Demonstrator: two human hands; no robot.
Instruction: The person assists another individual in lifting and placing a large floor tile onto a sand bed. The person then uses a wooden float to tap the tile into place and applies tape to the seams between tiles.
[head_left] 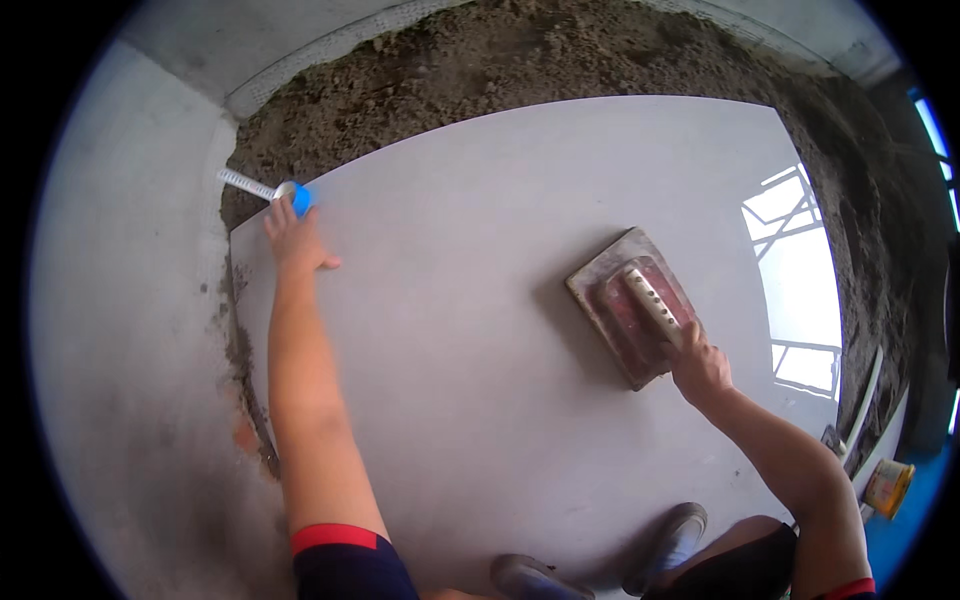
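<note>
My left hand (296, 240) reaches to the far left corner of a large pale grey tile (450, 250). Its fingers are on a small blue and white tape measure (300, 198), and the thumb is spread to the side. From this, a short white marked blade sticks out toward the left wall. My right hand (700, 365) is closed around the pale handle of a float (620, 300), a flat rectangular tool with a reddish back and worn grey edges. The float rests tilted on the tile, right of the middle.
Rough brown mortar or soil (480, 60) borders the tile at the back and right. A bare grey wall (130, 270) stands close on the left. My shoes (670, 545) are on the tile's near part. A yellow container (888, 488) lies at the lower right, near pale strips.
</note>
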